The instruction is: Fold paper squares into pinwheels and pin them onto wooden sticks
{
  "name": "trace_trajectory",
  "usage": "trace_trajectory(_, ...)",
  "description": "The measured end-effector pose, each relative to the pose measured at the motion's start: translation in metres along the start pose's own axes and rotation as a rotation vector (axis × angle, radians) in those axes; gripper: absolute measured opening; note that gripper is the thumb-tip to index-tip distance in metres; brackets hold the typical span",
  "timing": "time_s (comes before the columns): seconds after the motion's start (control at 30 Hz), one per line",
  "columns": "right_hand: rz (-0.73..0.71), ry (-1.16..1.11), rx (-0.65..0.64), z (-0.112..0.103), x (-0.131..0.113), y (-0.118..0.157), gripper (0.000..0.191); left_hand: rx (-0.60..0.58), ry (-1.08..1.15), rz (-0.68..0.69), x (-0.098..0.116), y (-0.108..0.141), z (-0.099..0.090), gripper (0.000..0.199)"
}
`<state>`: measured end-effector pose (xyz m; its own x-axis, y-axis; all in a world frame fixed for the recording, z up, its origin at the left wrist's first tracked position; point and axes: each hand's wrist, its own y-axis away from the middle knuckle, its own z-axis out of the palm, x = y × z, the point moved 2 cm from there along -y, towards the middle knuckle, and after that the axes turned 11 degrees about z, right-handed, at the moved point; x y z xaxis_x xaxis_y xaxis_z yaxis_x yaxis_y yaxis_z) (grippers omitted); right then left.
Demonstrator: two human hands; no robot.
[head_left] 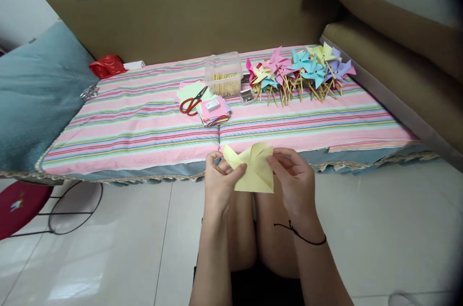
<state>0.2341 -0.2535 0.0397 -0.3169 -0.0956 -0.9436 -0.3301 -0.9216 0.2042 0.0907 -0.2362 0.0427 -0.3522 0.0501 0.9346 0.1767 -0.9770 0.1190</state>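
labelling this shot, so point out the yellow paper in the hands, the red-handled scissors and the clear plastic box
Yellow paper (254,179): head view, on its flat lower part.
Red-handled scissors (197,98): head view, near the pivot.
Clear plastic box (221,65): head view, on bare plastic of its upper part.

A pale yellow sheet of paper (255,172), its top parted into curling flaps and its bottom edge nearly straight, is held up just below the center of the frame.
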Motion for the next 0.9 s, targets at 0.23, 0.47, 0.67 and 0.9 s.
trace_trajectory(0.23, -0.201, 0.100, -0.128, 0.0048, -0.0055, 0.0043, 0.009, 0.065, -0.030, 0.060, 0.0023, 0.0018, 0.0030, 0.062)
trace_trajectory(0.47, -0.228, 0.151, -0.091, 0.0058, -0.0024, 0.0041, 0.004, 0.026, -0.035, 0.045, 0.0048, 0.0039, 0.0031, 0.063)
trace_trajectory(0.67, -0.259, 0.167, -0.076, 0.0056, -0.0005, 0.0033, 0.006, -0.013, -0.040, 0.050, 0.0056, 0.0064, 0.0036, 0.062)
trace_trajectory(0.9, -0.232, 0.184, -0.069, 0.0054, -0.0021, 0.0033, 0.002, -0.064, -0.076, 0.069, 0.0070, 0.0075, 0.0033, 0.060)
